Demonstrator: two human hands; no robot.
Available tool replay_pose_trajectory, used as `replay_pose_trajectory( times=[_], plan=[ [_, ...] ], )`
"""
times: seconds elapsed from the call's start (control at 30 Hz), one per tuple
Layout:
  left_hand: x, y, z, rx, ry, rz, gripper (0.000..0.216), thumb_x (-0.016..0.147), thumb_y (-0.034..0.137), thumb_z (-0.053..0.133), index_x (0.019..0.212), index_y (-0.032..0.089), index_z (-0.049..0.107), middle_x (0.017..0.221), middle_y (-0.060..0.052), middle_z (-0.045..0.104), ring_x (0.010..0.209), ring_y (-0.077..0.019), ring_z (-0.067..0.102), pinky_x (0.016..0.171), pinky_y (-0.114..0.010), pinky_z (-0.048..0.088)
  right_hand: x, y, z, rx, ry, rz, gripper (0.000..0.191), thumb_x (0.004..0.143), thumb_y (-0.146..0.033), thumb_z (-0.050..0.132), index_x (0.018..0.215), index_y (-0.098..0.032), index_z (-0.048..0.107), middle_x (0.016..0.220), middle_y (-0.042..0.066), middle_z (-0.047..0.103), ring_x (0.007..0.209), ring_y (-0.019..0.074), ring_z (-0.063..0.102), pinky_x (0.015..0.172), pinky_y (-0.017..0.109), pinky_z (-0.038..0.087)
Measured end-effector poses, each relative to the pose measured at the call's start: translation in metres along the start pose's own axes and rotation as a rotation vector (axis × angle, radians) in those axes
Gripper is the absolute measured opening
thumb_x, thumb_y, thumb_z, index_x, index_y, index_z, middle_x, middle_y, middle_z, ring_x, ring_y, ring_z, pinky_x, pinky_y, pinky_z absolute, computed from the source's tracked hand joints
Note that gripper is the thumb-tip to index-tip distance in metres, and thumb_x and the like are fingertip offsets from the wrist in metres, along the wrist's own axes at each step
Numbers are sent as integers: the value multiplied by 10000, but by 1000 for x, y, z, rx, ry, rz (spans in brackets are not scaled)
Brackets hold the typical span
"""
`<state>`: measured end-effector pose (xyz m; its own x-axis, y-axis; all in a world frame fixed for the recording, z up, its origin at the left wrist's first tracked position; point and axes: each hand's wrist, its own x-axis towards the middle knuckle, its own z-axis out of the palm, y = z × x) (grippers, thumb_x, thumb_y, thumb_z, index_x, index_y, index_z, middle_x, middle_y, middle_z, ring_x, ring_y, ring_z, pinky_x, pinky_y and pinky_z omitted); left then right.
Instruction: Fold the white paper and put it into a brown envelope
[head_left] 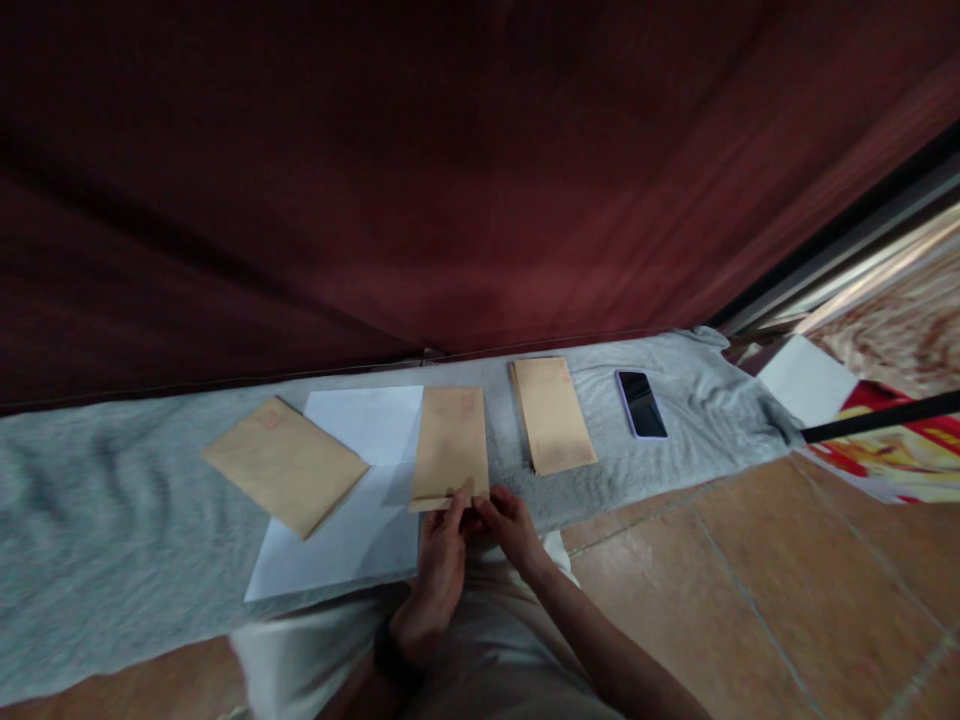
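A brown paper envelope (451, 440) lies upright in front of me, its near end toward my body. My left hand (445, 540) is closed on that near end, thumb on top along a narrow folded strip. Beside it, my right hand (511, 528) pinches the near right corner of the same envelope. Under and left of it are white paper sheets (352, 530). A second group of brown envelopes (289, 465) lies slanted on the sheets. To the right sits a neat stack of brown envelopes (555, 415).
A grey cloth (97, 520) covers the long narrow surface. A phone (641, 405) in a pale purple case lies on it at right. Dark red drapery or panel (465, 200) rises behind. A red and yellow printed box or bag (900, 440) stands beyond the right end, above floor tiles (705, 580).
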<state>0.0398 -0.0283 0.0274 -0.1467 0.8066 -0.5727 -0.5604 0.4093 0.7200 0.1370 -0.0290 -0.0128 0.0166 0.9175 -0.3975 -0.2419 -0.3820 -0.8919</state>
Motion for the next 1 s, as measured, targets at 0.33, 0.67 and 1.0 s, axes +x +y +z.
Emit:
replay_pose_trajectory(
  times=[0.33, 0.67, 1.0],
  plan=[
    [16, 11, -37, 299, -13, -49, 443, 644, 520, 827, 824, 145, 672, 700, -27, 719, 603, -160, 689, 533, -237, 502, 4, -8, -38, -274, 86, 55, 408, 844, -605, 616, 860, -197, 616, 635, -23, 618, 510, 146, 584, 481, 255, 487],
    [22, -5, -33, 421, 0, 73, 470, 748, 461, 740, 1066, 180, 538, 700, 0, 707, 535, -162, 677, 465, -246, 523, -26, -4, -38, -1144, -225, -783, 463, 1049, -236, 442, 1506, -165, 456, 1494, 141, 556, 1411, 255, 486, 1193, 491, 406],
    [8, -1, -68, 902, -62, 442, 453, 981, 564, 483, 1239, 211, 602, 804, -38, 732, 685, -217, 735, 614, -341, 608, -22, 13, -37, -1371, -227, -791, 584, 1027, -293, 548, 1574, -171, 384, 1626, 100, 409, 1494, 263, 387, 1245, 509, 341]
  ],
)
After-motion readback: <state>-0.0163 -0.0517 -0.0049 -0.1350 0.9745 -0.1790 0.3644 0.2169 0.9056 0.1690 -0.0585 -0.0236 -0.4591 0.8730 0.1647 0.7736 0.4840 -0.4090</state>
